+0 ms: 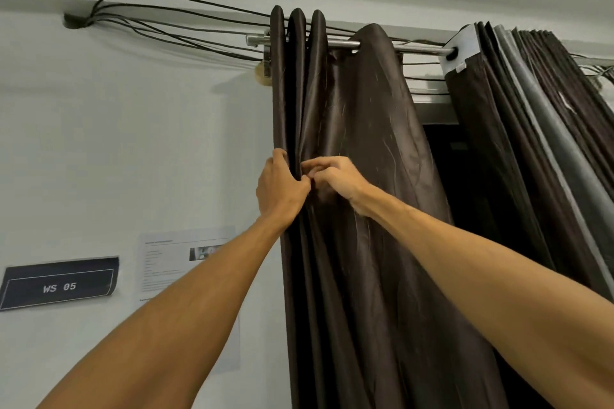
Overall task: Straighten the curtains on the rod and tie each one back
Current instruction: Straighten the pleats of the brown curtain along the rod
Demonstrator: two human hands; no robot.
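Note:
A dark brown curtain (358, 129) hangs in bunched folds from the left end of a metal rod (418, 49). Both my hands are raised to it at mid height. My left hand (280, 188) clasps the outer left folds, fingers wrapped round their edge. My right hand (334, 178) pinches a fold right beside it, knuckles touching the left hand. A second dark curtain (538, 129) with a grey lining is gathered at the right, its white header corner on the rod. No tie-back is visible.
Several black cables (172, 21) run along the wall above the rod from a hole at the upper left. A dark "WS 05" sign (59, 284) and a printed sheet (176, 262) hang on the white wall at left. A dark opening (465, 183) shows between the curtains.

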